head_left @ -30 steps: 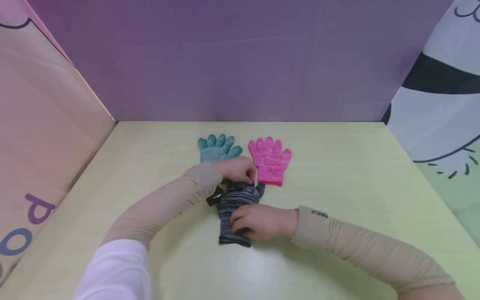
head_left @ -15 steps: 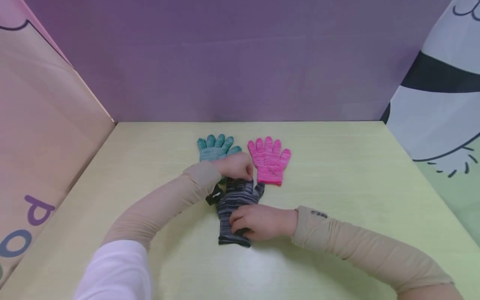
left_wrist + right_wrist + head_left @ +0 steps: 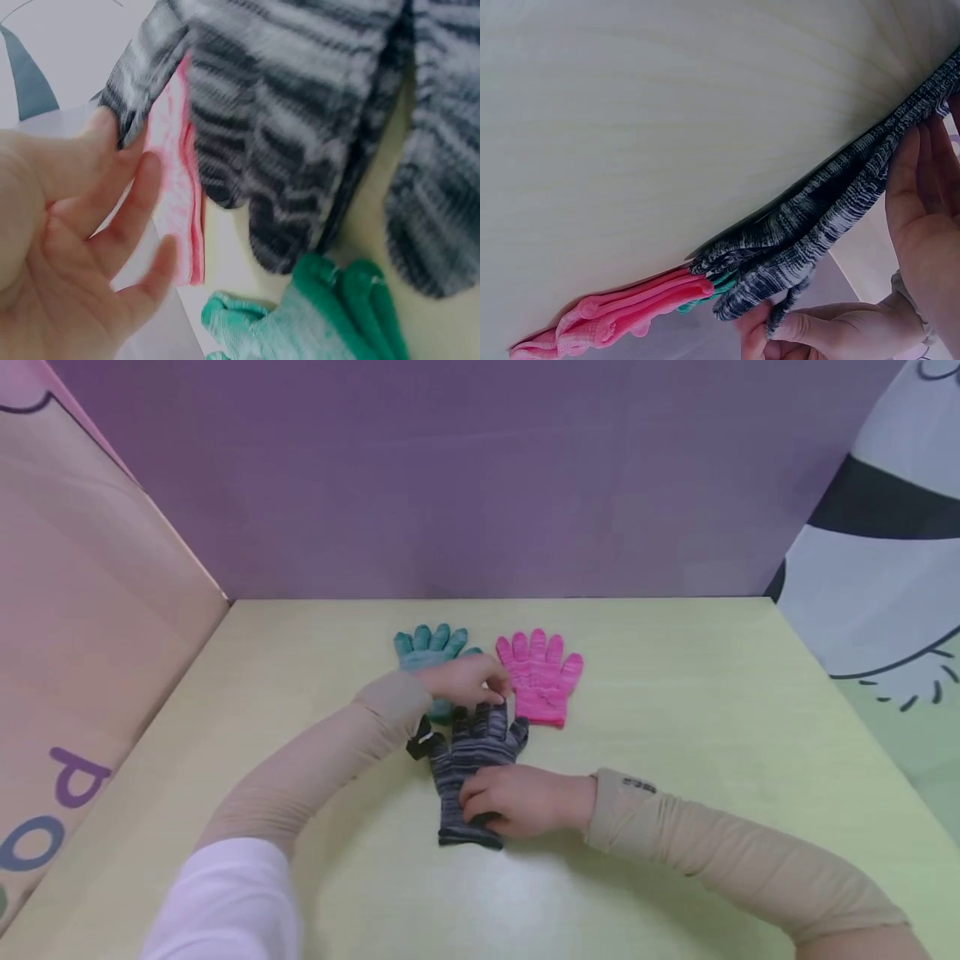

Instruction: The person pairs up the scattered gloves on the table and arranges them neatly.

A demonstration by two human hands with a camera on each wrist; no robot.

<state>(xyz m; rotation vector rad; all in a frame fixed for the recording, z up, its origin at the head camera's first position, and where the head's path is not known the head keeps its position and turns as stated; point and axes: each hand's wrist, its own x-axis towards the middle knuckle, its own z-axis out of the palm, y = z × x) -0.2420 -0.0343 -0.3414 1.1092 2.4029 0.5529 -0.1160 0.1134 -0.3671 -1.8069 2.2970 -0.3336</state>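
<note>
A black-and-grey striped knit glove point(image 3: 480, 747) lies on the table with its cuff toward me and its fingers pointing away. The left hand point(image 3: 467, 679) pinches one of its fingertips between thumb and forefinger; in the left wrist view the other fingers of that hand point(image 3: 82, 225) are spread apart. Lower down, the right hand point(image 3: 528, 799) rests on the glove's lower palm, its fingers pressing it to the table. A green glove point(image 3: 431, 653) lies behind, partly hidden by the left hand. To its right is a pink glove point(image 3: 540, 677), laid flat with its fingers away from me.
The pale wooden table point(image 3: 675, 710) meets a purple wall panel point(image 3: 480, 485) at the back. Printed panels stand at the left and right. A small black piece point(image 3: 420, 741) shows beside the left sleeve; its kind is unclear.
My left hand has moved slightly away from me, drawing the striped glove's fingertip out, and more of the glove's fingers show straight. The right hand has stayed in place.
</note>
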